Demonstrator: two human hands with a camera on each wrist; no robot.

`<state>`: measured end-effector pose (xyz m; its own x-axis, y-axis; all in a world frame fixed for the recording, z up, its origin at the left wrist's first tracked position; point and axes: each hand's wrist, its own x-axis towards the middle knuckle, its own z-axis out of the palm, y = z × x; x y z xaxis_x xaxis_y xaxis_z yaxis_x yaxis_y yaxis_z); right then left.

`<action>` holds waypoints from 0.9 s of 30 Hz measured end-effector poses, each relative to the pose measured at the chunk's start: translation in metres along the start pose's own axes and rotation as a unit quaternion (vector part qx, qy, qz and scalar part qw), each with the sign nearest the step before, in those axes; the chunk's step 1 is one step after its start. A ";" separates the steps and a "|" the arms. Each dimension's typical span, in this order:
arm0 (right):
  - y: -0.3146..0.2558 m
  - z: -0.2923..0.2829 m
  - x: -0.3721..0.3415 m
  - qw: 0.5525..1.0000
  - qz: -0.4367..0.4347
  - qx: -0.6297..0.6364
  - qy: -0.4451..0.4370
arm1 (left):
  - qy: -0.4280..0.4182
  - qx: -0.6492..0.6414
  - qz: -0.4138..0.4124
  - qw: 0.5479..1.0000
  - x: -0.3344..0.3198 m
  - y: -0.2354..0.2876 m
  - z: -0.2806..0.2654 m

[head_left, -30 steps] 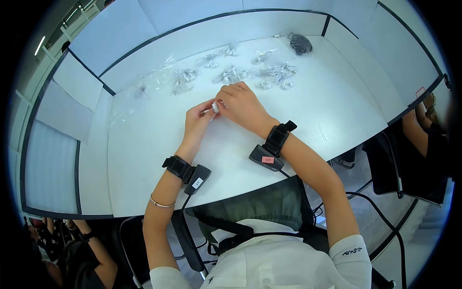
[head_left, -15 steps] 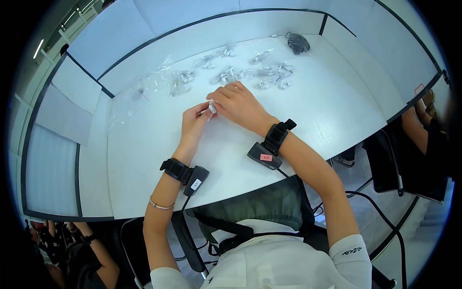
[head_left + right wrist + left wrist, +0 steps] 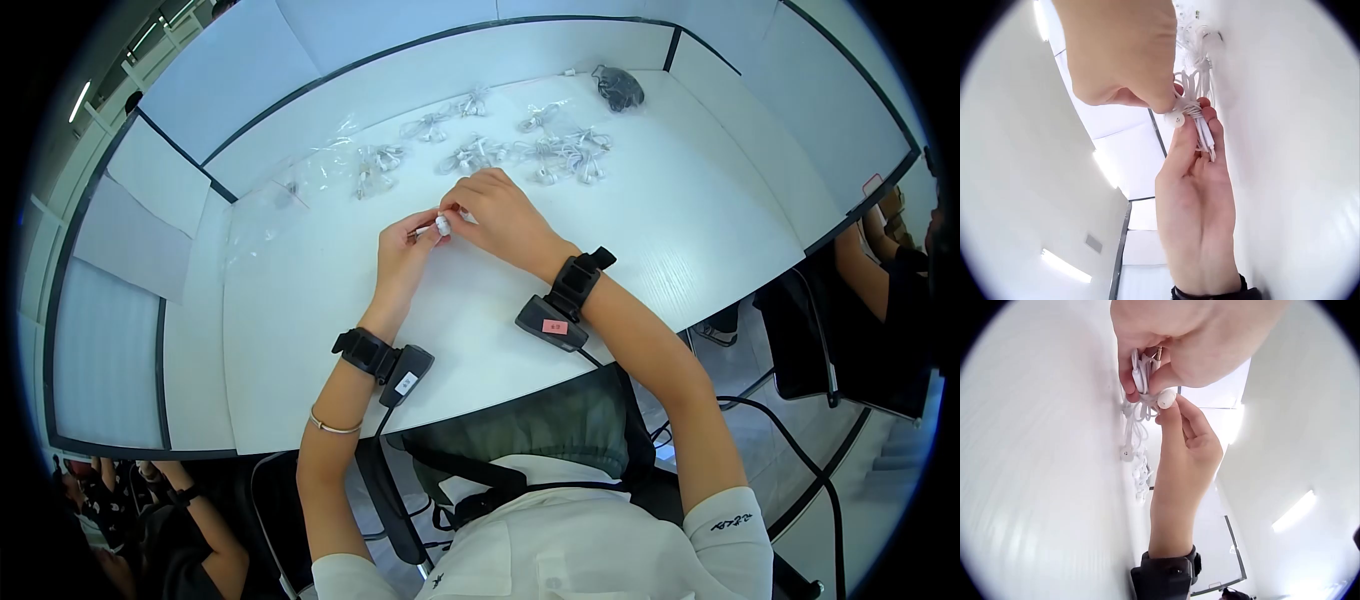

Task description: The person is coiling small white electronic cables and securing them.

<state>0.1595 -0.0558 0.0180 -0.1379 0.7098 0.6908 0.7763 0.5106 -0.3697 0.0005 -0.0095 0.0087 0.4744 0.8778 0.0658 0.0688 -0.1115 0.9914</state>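
Observation:
My left hand (image 3: 400,262) grips a coiled bundle of white wired earphones (image 3: 1192,111) between thumb and fingers. In the left wrist view a metal plug (image 3: 1159,354) shows inside that hand, and a round earbud (image 3: 1166,399) sticks out at the near side of the coil. My right hand (image 3: 508,218) pinches the bundle next to this earbud with thumb and forefinger. Both hands meet over the white table (image 3: 330,320), fingertips close together. Part of the cord is hidden behind the fingers.
Several more coiled white earphones (image 3: 476,156) lie in a loose group further back. Clear plastic bags (image 3: 335,165) are at the back left, and a dark bagged bundle (image 3: 619,89) is at the back right. Low white panels (image 3: 460,72) edge the table.
Both hands have shifted slightly left in the head view, together with the scene. The fingers of my right hand have moved a little at the earphones, and the white bundle has turned slightly.

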 end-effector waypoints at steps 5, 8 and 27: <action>0.000 0.001 0.000 0.999 -0.003 0.022 0.025 | 0.006 -0.014 0.049 0.999 0.002 -0.005 0.001; 0.002 0.002 0.000 0.998 -0.011 0.037 0.054 | 0.006 0.002 0.081 0.997 0.005 -0.008 -0.001; -0.003 0.000 0.004 0.949 0.129 0.280 0.064 | 0.036 -0.018 0.157 0.987 0.000 0.000 0.003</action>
<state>0.1562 -0.0543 0.0221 0.1154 0.8002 0.5885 0.3208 0.5307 -0.7845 0.0034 -0.0107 0.0080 0.4045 0.8335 0.3764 -0.1034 -0.3673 0.9243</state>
